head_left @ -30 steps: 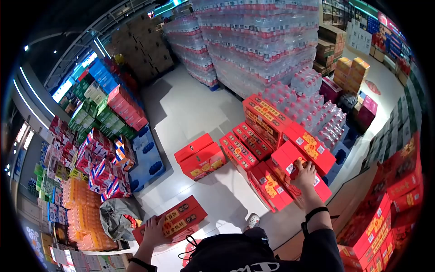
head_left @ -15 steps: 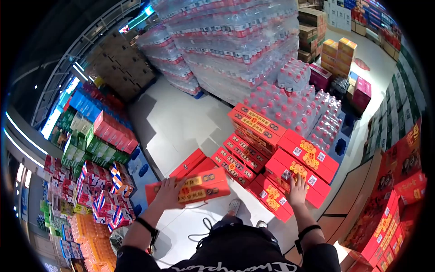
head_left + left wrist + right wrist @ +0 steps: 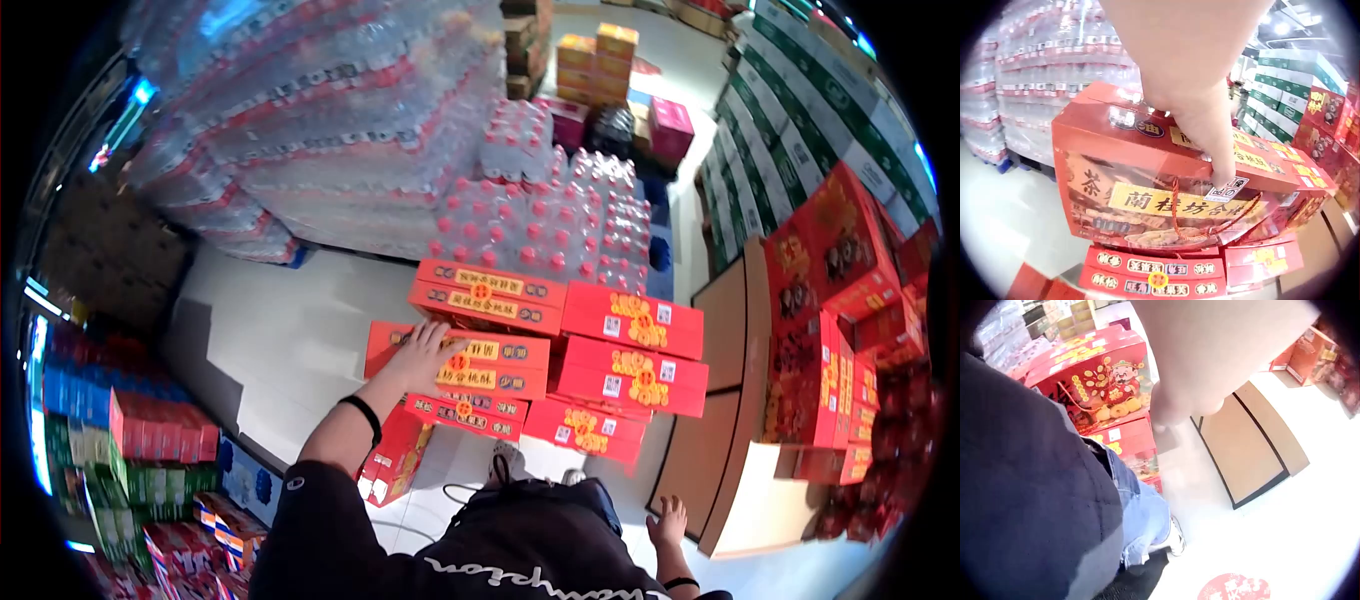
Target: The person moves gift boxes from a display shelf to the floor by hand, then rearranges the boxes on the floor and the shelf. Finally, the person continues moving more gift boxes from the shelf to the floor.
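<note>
My left hand (image 3: 418, 360) lies across the top of a red gift box (image 3: 505, 383) with yellow labels, on the near stack. In the left wrist view its thumb (image 3: 1224, 164) presses the top edge beside a white sticker, above a red cord handle (image 3: 1175, 209); the other fingers are hidden there. Below this gift box show lower red boxes (image 3: 1147, 273). To its right stand red boxes with gold print (image 3: 632, 375). My right hand (image 3: 668, 523) hangs low at my right side, fingers loose, holding nothing.
Beyond the boxes stand packs of bottles with pink caps (image 3: 520, 225) and a tall wrapped bottle stack (image 3: 330, 150). A wooden display stand (image 3: 735, 450) with red boxes is on my right. A single red box (image 3: 393, 465) stands on the floor left of my feet.
My left hand has carried the gift box from the floor at left up onto the near stack. My right hand has left the boxes at right and dropped to my side. The view has turned right.
</note>
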`<state>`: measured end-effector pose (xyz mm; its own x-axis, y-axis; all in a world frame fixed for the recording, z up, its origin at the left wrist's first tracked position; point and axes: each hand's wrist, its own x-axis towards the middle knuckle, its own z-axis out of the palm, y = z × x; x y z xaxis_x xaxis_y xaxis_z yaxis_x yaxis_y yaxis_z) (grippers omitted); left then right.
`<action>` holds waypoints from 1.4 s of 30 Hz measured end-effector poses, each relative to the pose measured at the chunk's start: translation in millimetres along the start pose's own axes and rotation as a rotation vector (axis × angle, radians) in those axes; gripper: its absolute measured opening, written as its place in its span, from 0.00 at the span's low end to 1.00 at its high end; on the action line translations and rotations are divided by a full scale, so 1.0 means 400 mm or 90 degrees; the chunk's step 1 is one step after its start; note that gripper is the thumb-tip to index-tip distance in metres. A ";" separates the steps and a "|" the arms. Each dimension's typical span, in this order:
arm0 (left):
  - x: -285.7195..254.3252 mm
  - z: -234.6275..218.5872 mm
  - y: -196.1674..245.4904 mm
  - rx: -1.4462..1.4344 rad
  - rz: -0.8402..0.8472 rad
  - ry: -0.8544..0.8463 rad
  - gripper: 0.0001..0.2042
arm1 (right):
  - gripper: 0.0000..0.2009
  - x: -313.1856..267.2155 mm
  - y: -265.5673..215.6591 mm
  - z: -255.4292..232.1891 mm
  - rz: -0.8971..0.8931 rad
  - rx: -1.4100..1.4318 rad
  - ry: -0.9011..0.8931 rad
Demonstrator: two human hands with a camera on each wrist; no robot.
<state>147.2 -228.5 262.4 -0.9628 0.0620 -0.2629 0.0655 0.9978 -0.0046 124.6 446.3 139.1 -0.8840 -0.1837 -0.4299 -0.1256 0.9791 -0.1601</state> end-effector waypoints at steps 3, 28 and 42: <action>0.122 0.018 -0.042 -0.004 0.079 -0.104 0.54 | 0.32 -0.018 -0.088 -0.011 0.012 0.040 0.058; 0.227 0.101 0.329 -0.034 -0.012 -0.009 0.41 | 0.31 0.220 -0.504 -0.228 -0.204 0.067 -0.079; 0.287 -0.013 1.362 0.061 0.351 -0.169 0.28 | 0.19 -0.782 0.269 -0.717 -0.077 0.071 0.619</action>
<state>71.1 322.5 234.7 -0.6831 0.5486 -0.4821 0.5707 0.8129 0.1164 258.4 634.3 511.2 -0.8592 -0.0815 0.5051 -0.2410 0.9353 -0.2590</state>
